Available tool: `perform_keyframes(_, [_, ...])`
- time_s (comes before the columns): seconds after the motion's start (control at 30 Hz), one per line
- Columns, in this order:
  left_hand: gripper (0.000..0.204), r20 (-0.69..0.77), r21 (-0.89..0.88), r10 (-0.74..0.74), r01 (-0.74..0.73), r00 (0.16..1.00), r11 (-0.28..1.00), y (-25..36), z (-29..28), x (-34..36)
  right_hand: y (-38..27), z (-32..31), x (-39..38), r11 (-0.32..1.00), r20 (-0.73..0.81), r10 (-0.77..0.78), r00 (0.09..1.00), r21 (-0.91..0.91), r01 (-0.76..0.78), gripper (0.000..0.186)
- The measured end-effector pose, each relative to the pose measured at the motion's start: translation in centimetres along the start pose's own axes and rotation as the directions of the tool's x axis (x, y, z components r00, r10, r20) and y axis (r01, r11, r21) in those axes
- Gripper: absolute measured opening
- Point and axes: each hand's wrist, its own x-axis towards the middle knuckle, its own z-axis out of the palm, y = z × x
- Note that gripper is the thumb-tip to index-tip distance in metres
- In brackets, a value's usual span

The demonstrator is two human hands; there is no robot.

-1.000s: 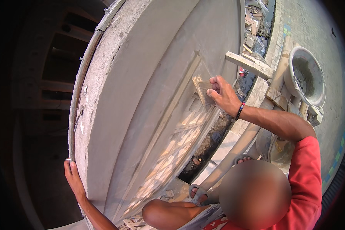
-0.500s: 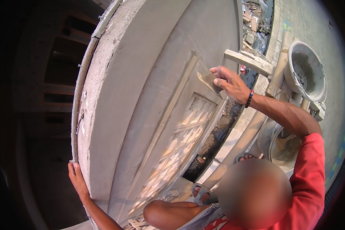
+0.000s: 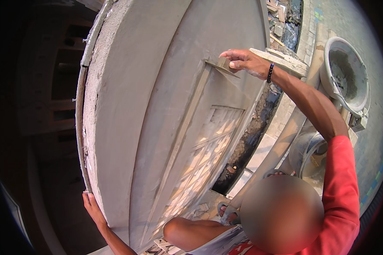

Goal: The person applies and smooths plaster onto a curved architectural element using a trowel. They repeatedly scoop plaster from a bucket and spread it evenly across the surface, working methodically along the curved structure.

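Your right thumb and fingers pinch a small flat tool (image 3: 218, 66) against the wall (image 3: 227, 29), right hand (image 3: 245, 63) near its far edge; your left hand (image 3: 95, 210) touches its rough edge, grip unclear.

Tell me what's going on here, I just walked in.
A person in a red top is working by a grey wall. The right hand holds a flat, thin-edged tool at the top end of a raised strip on the wall, seemingly against the surface. The left hand is at the wall's rough outer edge; how firmly it grips is hard to tell. Off to the right stands a bucket with grey residue inside.
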Motion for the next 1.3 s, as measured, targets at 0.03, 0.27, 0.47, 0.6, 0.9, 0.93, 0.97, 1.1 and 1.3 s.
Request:
perform_keyframes(0.03, [0.037, 0.011, -0.002, -0.002, 0.002, 1.0, 1.0, 0.0, 0.0, 0.1, 0.5, -0.1, -0.2, 0.999, 0.008, 0.034, 0.999, -0.018, -0.033, 0.052])
perform_keyframes(0.27, [0.037, 0.0, -0.004, 0.004, -0.004, 1.0, 1.0, 0.1, -0.1, -0.1, 2.0, -1.7, -2.6, 0.964, -0.112, 0.257, 0.96, -0.036, -0.262, 0.045])
perform_keyframes(0.47, [0.038, -0.055, -0.014, 0.009, -0.01, 0.998, 1.0, -1.2, 0.2, 0.0, -0.9, 0.9, -2.5, 0.982, -0.218, -0.009, 0.976, 0.183, 0.05, 0.047])
perform_keyframes(0.6, [0.046, 0.051, 0.242, -0.053, 0.039, 0.997, 0.969, -1.4, -0.1, 0.5, -1.1, 4.7, -2.2, 0.98, -0.36, -0.033, 0.932, 0.17, 0.1, 0.035])
perform_keyframes(0.9, [0.047, -0.033, 0.408, -0.087, 0.093, 0.996, 0.908, 2.1, -0.8, -0.6, 2.3, 9.9, -7.7, 0.83, -0.323, 0.088, 0.942, -0.499, -0.249, 0.039])
perform_keyframes(0.93, [0.046, -0.02, 0.43, -0.027, 0.033, 0.999, 0.902, 2.3, -0.7, -0.7, 1.4, 9.4, -8.4, 0.822, -0.313, 0.126, 0.941, -0.498, -0.276, 0.039])
perform_keyframes(0.97, [0.045, 0.001, 0.455, 0.032, -0.029, 0.999, 0.89, 2.3, -0.6, -0.7, 0.0, 8.7, -9.0, 0.813, -0.314, 0.172, 0.934, -0.49, -0.314, 0.039])
perform_keyframes(1.1, [0.041, -0.073, 0.404, -0.015, 0.044, 0.997, 0.914, 1.5, -0.5, -0.5, -8.1, 4.0, -12.3, 0.828, -0.36, -0.131, 0.924, -0.552, -0.098, 0.04])
perform_keyframes(1.3, [0.034, 0.105, 0.813, 0.178, -0.188, 0.978, 0.551, 0.3, -0.9, 0.5, -18.0, -6.2, -23.0, 0.909, -0.771, -0.191, 0.607, -0.372, -0.187, 0.03])
